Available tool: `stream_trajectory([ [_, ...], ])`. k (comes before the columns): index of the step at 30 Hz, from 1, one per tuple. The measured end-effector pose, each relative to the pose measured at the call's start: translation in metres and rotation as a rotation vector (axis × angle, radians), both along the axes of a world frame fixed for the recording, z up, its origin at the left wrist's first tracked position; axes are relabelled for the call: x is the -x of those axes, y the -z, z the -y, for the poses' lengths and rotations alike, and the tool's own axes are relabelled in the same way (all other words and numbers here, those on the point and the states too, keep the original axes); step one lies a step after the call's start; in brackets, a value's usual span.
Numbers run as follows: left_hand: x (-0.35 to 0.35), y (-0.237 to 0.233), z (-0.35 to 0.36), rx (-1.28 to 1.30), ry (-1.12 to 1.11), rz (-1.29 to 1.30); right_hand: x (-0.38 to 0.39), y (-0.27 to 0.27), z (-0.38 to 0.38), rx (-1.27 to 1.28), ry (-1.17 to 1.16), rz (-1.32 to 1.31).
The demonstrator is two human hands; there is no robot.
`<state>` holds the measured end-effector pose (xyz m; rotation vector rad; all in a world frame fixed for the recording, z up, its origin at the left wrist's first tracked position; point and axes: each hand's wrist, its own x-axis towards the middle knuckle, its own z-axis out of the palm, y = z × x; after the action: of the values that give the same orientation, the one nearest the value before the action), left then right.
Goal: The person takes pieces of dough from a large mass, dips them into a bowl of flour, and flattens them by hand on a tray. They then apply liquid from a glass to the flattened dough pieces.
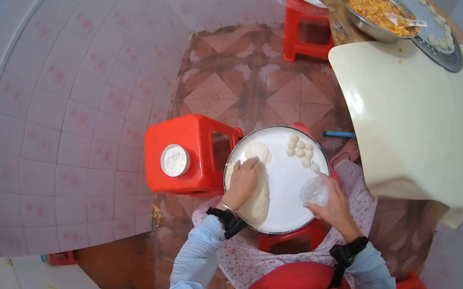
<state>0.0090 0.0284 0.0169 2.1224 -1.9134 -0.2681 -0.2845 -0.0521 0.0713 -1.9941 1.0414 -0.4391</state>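
Observation:
My left hand [242, 180] is pressed onto a long lump of dough [258, 203] at the left side of a round white tray [289, 212], fingers closed against it. A flatter dough piece [258, 151] lies just beyond my fingertips. In my right hand [333, 207] is a small clear plastic cup [314, 190], gripped around its side over the tray's right edge. Several small dough balls [300, 149] are grouped at the far right of the tray, above the cup.
A red stool [161, 142] on the left carries a white bowl of flour [175, 161]. At the far right, a table with a cream cover [414, 114] holds a metal bowl of chopped filling [361, 25] and a perforated metal tray [451, 60]. Another red stool [303, 47] stands against the wall.

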Motion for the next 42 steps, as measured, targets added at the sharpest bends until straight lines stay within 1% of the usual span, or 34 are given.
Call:
stream_trajectory([
  [1,0.001,-0.005,-0.004,-0.032,0.003,0.068,0.0,-0.001,-0.001,0.003,-0.009,-0.006],
  [3,-0.002,-0.002,-0.003,-0.05,-0.034,0.045,-0.001,-0.002,-0.001,-0.002,-0.01,-0.013],
  [5,0.0,-0.005,0.009,0.013,-0.073,0.144,-0.002,-0.003,-0.001,-0.002,-0.012,-0.02],
  [8,0.004,0.016,0.027,-0.026,-0.111,0.095,-0.004,-0.004,-0.003,-0.005,-0.018,-0.037],
  [9,0.012,0.015,0.029,-0.019,-0.114,0.089,-0.003,-0.007,-0.002,-0.005,-0.014,-0.039],
  [11,0.025,0.01,0.019,-0.032,0.028,0.132,-0.003,-0.006,-0.003,-0.014,-0.006,-0.038],
  [13,0.026,0.007,0.006,-0.009,0.035,0.139,-0.001,-0.001,-0.002,-0.001,-0.009,-0.019],
  [15,0.02,0.002,-0.005,-0.095,-0.056,0.185,0.0,-0.001,-0.001,-0.01,-0.011,-0.028],
  [20,0.01,0.006,0.009,-0.085,-0.144,0.303,-0.002,-0.001,-0.001,-0.012,-0.032,-0.04],
  [23,0.02,0.016,0.015,-0.053,-0.148,0.237,-0.005,-0.009,-0.001,-0.033,-0.025,-0.028],
  [26,0.031,0.005,0.003,-0.017,-0.064,0.231,-0.001,-0.003,-0.001,-0.047,0.008,-0.036],
  [28,0.034,-0.007,-0.003,-0.138,-0.055,0.062,0.002,0.002,-0.001,-0.014,0.009,0.004],
  [29,0.036,-0.01,-0.002,-0.144,-0.052,0.061,0.002,0.002,-0.002,-0.02,0.011,0.003],
  [31,0.038,-0.015,0.014,-0.003,-0.073,-0.052,0.0,-0.002,-0.001,-0.098,0.05,-0.004],
  [32,0.041,-0.018,0.025,-0.003,-0.073,-0.051,-0.001,-0.003,-0.001,-0.098,0.051,-0.003],
  [34,0.055,-0.018,0.049,0.017,-0.158,-0.176,-0.001,-0.006,-0.001,-0.115,0.083,0.055],
  [35,0.06,-0.015,0.058,0.021,-0.154,-0.178,-0.002,-0.007,-0.002,-0.111,0.087,0.053],
  [37,0.07,-0.007,0.071,0.053,-0.255,-0.259,0.0,-0.007,-0.002,-0.044,0.08,0.033],
  [38,0.073,-0.003,0.075,0.054,-0.254,-0.263,0.002,-0.005,-0.001,-0.042,0.081,0.029],
  [40,0.079,0.0,0.081,0.082,-0.334,-0.292,0.004,-0.001,-0.001,0.008,0.086,0.026],
  [42,0.081,0.007,0.087,0.105,-0.348,-0.3,0.005,0.0,-0.001,-0.027,0.087,0.043],
])
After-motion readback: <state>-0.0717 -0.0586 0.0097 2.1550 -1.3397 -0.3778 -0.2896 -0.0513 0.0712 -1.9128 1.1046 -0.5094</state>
